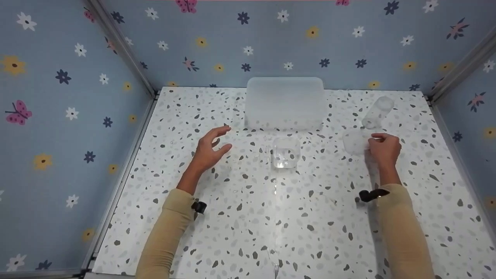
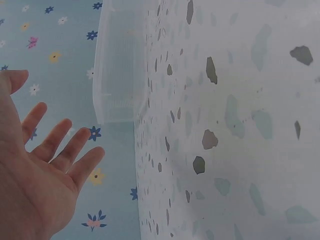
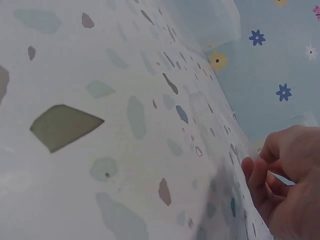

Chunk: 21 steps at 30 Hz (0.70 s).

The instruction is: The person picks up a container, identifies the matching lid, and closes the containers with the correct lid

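My right hand (image 1: 384, 149) pinches the right edge of a thin, square translucent lid (image 1: 353, 142), low over the table. In the right wrist view the thumb and forefinger of that hand (image 3: 285, 175) meet, and the lid is barely visible there. My left hand (image 1: 209, 149) hovers left of the middle with fingers spread and holds nothing; the left wrist view shows its palm and fingers (image 2: 60, 145) apart. Between the hands sits a small clear square container (image 1: 286, 153).
A large translucent bin (image 1: 285, 102) stands against the back wall. Just beyond my right hand is a frosted cylinder (image 1: 378, 112). Flower-patterned panels (image 1: 248, 42) enclose the speckled white table (image 1: 252, 217) at the back and both sides.
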Each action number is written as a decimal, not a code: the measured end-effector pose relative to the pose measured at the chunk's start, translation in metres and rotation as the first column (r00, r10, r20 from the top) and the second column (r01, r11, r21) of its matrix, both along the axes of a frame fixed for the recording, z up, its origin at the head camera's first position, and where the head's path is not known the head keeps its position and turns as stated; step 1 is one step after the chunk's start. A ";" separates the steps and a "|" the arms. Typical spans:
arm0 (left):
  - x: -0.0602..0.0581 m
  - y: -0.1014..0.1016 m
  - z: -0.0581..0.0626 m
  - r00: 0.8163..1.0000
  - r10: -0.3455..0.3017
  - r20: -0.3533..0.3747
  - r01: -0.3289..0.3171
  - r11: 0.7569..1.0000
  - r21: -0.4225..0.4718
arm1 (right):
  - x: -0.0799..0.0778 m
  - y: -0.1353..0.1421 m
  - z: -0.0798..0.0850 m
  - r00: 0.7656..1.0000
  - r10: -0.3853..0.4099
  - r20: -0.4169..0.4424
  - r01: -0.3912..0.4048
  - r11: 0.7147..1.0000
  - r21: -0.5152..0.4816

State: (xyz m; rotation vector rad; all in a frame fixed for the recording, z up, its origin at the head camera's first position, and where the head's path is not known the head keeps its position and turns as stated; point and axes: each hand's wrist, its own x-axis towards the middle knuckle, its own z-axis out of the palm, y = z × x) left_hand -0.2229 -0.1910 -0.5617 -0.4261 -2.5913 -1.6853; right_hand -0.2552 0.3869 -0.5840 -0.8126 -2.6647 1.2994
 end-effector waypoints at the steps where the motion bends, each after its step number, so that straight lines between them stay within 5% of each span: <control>1: 0.000 0.000 0.001 1.000 0.004 -0.006 -0.004 1.000 0.007 | 0.001 0.000 0.002 1.000 -0.002 -0.007 0.002 1.000 -0.005; 21: -0.002 0.000 0.010 0.996 0.087 0.004 -0.087 0.996 0.003 | 0.004 -0.018 0.032 0.983 -0.046 -0.177 0.018 0.987 -0.157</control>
